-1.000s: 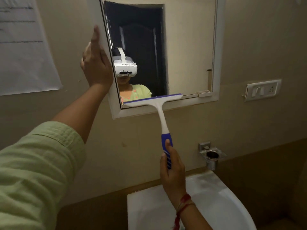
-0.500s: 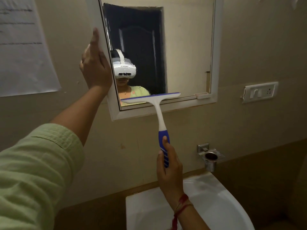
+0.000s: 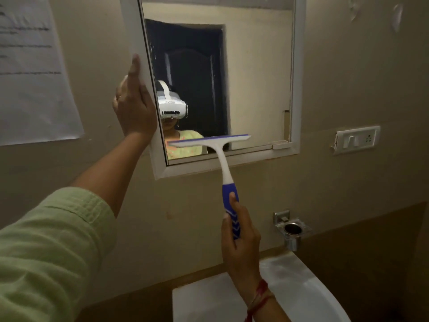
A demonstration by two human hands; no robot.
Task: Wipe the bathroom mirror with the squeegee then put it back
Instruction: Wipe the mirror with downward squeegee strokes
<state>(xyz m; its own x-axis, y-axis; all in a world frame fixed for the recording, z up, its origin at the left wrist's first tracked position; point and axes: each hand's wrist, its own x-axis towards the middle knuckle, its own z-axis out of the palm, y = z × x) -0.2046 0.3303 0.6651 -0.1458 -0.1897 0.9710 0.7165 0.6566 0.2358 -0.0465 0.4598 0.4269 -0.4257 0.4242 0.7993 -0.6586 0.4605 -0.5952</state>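
Squeegee [image 3: 222, 168] sits low on mirror [image 3: 255, 77], gripped by right hand [image 3: 239, 242] (left hand [image 3: 134, 105] flat on frame [image 3: 133, 26]), above sink [image 3: 301, 287].

I can't read any text here: the printed lines on the wall paper sheet [image 3: 34, 77] are too blurred, and the mark on the reflected headset [image 3: 171, 107] is too small.

Single head view, close, facing wall mirror [image 3: 255, 77] above sink [image 3: 301, 282].

Your squeegee [image 3: 223, 163] is white, with a blue blade edge and a blue handle bearing white chevrons. The mirror frame [image 3: 296, 77] is white, your sleeve [image 3: 46, 252] pale green.
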